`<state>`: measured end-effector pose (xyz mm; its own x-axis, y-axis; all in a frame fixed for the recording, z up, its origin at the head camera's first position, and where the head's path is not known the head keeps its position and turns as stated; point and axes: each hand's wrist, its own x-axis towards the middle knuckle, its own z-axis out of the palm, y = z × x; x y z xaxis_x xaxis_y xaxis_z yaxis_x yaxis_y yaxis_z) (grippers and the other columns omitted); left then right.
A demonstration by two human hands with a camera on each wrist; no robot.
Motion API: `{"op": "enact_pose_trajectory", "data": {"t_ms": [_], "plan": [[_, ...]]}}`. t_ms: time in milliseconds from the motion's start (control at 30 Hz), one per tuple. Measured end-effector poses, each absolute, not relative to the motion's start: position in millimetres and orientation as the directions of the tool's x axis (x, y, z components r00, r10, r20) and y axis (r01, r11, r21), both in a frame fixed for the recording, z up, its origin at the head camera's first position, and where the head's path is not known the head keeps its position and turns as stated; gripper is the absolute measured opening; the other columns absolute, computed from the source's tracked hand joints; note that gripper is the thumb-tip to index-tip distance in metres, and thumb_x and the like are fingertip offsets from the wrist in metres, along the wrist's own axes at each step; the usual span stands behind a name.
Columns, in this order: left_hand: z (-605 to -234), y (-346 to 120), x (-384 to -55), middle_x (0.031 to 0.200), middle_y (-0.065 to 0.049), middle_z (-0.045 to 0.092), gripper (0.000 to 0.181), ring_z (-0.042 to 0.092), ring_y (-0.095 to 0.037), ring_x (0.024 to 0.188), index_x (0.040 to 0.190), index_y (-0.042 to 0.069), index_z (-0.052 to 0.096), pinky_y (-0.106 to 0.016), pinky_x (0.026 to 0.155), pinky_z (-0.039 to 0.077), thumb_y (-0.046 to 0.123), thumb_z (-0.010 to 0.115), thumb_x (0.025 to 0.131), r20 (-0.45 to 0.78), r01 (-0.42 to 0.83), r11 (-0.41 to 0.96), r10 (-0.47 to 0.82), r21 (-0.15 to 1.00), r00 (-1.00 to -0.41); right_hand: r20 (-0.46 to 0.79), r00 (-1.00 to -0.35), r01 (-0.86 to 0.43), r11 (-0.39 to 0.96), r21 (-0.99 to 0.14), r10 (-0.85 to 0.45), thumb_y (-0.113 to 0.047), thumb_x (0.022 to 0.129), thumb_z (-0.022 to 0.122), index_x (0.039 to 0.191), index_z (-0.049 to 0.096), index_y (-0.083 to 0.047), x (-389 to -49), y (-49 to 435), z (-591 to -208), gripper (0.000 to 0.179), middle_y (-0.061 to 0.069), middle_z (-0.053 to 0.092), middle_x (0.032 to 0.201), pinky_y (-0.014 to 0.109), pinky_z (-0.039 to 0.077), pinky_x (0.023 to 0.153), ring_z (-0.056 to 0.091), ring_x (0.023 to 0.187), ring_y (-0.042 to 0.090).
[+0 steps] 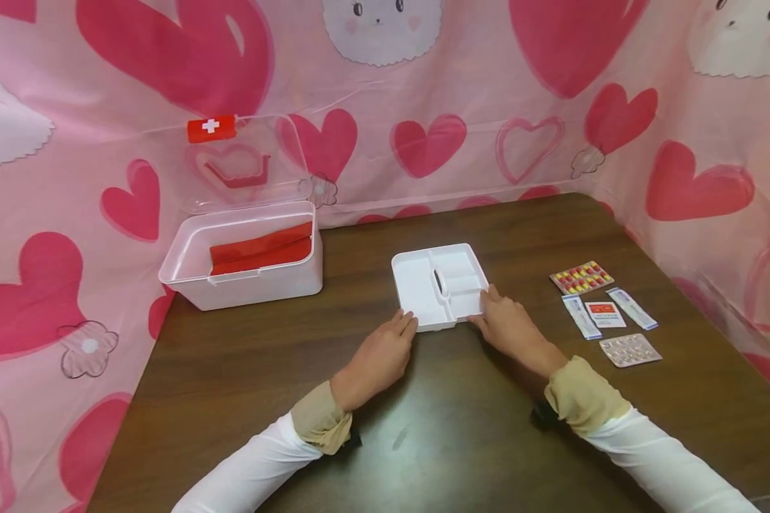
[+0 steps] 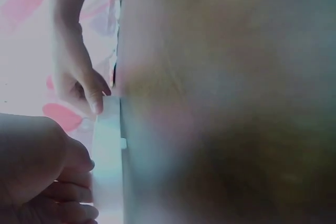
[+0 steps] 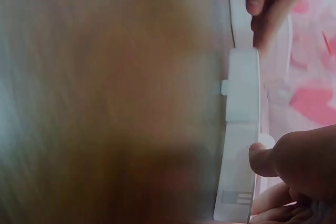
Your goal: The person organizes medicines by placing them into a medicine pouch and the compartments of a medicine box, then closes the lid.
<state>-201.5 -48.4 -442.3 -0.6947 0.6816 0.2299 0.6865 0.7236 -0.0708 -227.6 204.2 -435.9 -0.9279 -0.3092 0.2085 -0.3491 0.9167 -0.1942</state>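
Observation:
A white divided tray (image 1: 420,292) with a raised middle handle lies on the brown table. My left hand (image 1: 380,349) holds its front left corner, with the fingertips at the rim. At the front right corner my right hand (image 1: 512,324) grips the tray, its thumb at the front wall and its fingers along the right side. The right wrist view shows that thumb (image 3: 260,158) pressed on the white wall (image 3: 239,166), the other fingers partly hidden behind. In the left wrist view, the left hand's curled fingers (image 2: 73,192) meet the tray's edge (image 2: 107,156).
A white first-aid box (image 1: 263,285) stands at the back left, its clear lid (image 1: 250,167) raised, with red fabric (image 1: 263,246) inside. On the right lie a red-and-yellow capsule blister (image 1: 582,277), a silver blister pack (image 1: 630,350), two slim packets (image 1: 580,317) and a small orange-and-white packet (image 1: 605,314).

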Motion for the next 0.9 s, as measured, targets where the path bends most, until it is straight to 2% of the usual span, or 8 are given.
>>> {"op": "enact_pose_trajectory", "data": {"t_ms": [167, 433, 533, 667, 733, 833, 900], "plan": [[-439, -57, -190, 0.134, -0.018, 0.063, 0.036, 0.059, -0.034, 0.127, 0.13, -0.005, 0.06, -0.037, 0.104, 0.05, 0.007, 0.058, 0.095, 0.216, 0.668, 0.744, 0.657, -0.028, -0.722, 0.248, -0.916, -0.363, 0.915, -0.177, -0.315, -0.022, 0.089, 0.074, 0.112, 0.056, 0.015, -217, 193, -440, 0.047, 0.04, 0.059, 0.12, 0.055, 0.057, 0.073, 0.069, 0.08, 0.047], [-434, -64, -186, 0.133, -0.016, 0.064, 0.035, 0.06, -0.031, 0.126, 0.128, -0.002, 0.062, -0.036, 0.099, 0.053, 0.008, 0.062, 0.094, 0.199, 0.644, 0.765, 0.627, 0.025, -0.753, 0.23, -0.919, -0.367, 0.908, -0.2, -0.321, -0.022, 0.088, 0.074, 0.121, 0.053, 0.015, -211, 189, -442, 0.053, 0.043, 0.053, 0.129, 0.056, 0.056, 0.081, 0.069, 0.089, 0.05], [-433, -66, -186, 0.131, -0.015, 0.066, 0.035, 0.061, -0.03, 0.126, 0.125, 0.0, 0.063, -0.038, 0.098, 0.054, 0.011, 0.066, 0.092, 0.206, 0.645, 0.761, 0.622, 0.071, -0.755, 0.166, -0.93, -0.363, 0.895, -0.261, -0.328, -0.022, 0.089, 0.073, 0.13, 0.052, 0.013, -210, 192, -435, 0.058, 0.041, 0.05, 0.136, 0.058, 0.053, 0.088, 0.066, 0.102, 0.051], [-434, -71, -189, 0.128, -0.016, 0.066, 0.036, 0.062, -0.029, 0.122, 0.123, 0.0, 0.065, -0.039, 0.101, 0.052, 0.011, 0.07, 0.09, 0.246, 0.651, 0.747, 0.611, 0.134, -0.752, 0.046, -0.944, -0.32, 0.877, -0.36, -0.325, -0.025, 0.092, 0.069, 0.144, 0.044, 0.007, -213, 207, -418, 0.066, 0.036, 0.041, 0.148, 0.063, 0.043, 0.102, 0.052, 0.126, 0.052], [-435, -74, -191, 0.129, -0.018, 0.065, 0.038, 0.062, -0.03, 0.121, 0.124, -0.002, 0.064, -0.04, 0.102, 0.051, 0.01, 0.071, 0.089, 0.273, 0.642, 0.744, 0.588, 0.188, -0.761, 0.027, -0.946, -0.308, 0.873, -0.379, -0.322, -0.025, 0.094, 0.067, 0.146, 0.043, 0.005, -220, 221, -409, 0.066, 0.033, 0.041, 0.149, 0.065, 0.039, 0.106, 0.047, 0.131, 0.051], [-436, -77, -195, 0.132, -0.021, 0.062, 0.041, 0.061, -0.032, 0.122, 0.126, -0.003, 0.062, -0.042, 0.102, 0.051, 0.009, 0.073, 0.088, 0.303, 0.615, 0.743, 0.541, 0.265, -0.784, 0.052, -0.943, -0.324, 0.875, -0.359, -0.328, -0.022, 0.093, 0.066, 0.144, 0.046, 0.003, -237, 252, -394, 0.061, 0.032, 0.048, 0.145, 0.064, 0.039, 0.106, 0.049, 0.129, 0.051], [-436, -77, -199, 0.137, -0.023, 0.059, 0.047, 0.06, -0.033, 0.124, 0.131, -0.004, 0.059, -0.043, 0.102, 0.051, 0.009, 0.073, 0.088, 0.298, 0.589, 0.742, 0.511, 0.321, -0.806, 0.072, -0.942, -0.331, 0.881, -0.339, -0.327, -0.018, 0.092, 0.067, 0.141, 0.049, 0.003, -249, 278, -388, 0.056, 0.032, 0.054, 0.137, 0.063, 0.042, 0.102, 0.058, 0.119, 0.049]]}}
